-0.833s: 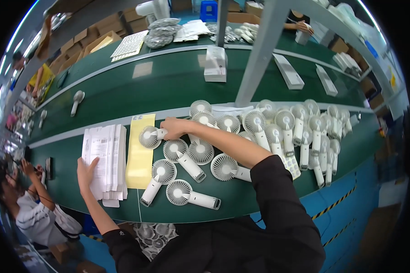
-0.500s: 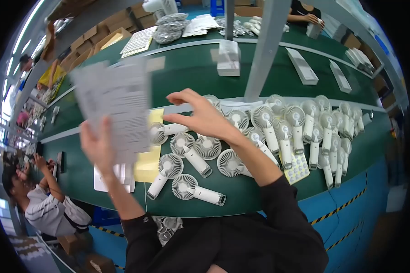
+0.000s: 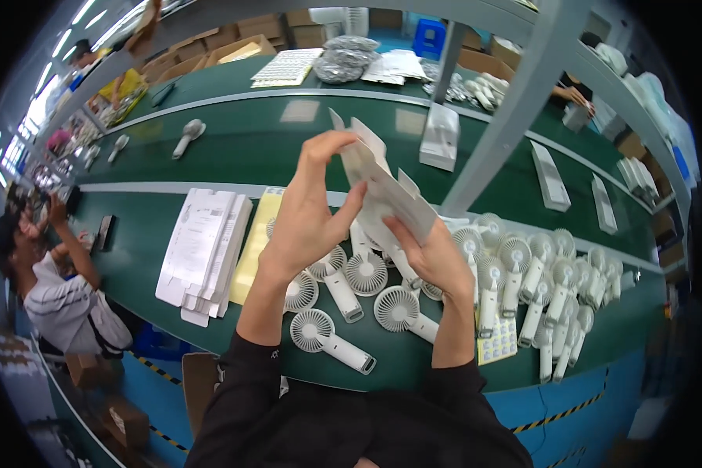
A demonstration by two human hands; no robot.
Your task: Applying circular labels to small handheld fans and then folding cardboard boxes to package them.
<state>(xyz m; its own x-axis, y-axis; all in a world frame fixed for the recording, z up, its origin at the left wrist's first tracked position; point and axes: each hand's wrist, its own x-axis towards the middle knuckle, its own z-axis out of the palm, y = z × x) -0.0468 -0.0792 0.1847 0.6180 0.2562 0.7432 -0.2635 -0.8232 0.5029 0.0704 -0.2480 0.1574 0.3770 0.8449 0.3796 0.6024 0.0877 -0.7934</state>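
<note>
A white folding carton (image 3: 386,199), partly opened out with flaps sticking up, is tilted in the air in front of me. My left hand (image 3: 308,207) grips its left edge, fingers curled at the top and thumb against the side. Lower down, my right hand (image 3: 437,261) has its thumb on the near face; its other fingers are hidden behind the carton. Below my hands lie several white handheld fans, including one fan (image 3: 331,341) near the front edge. A stack of flat cartons (image 3: 199,249) lies left of my left forearm, beside a yellow sheet (image 3: 253,257).
More fans (image 3: 515,257) crowd the green table's right side, by a sticker sheet (image 3: 498,341). A metal post (image 3: 507,109) rises beyond my right hand. Across the rail, a conveyor carries a white box (image 3: 440,136) and a fan (image 3: 187,139). A person (image 3: 70,288) sits at left.
The flat printed carton at my left is now in front of me, partly opened. My right hand, earlier empty with fingers apart, has taken hold of it. The view has shifted.
</note>
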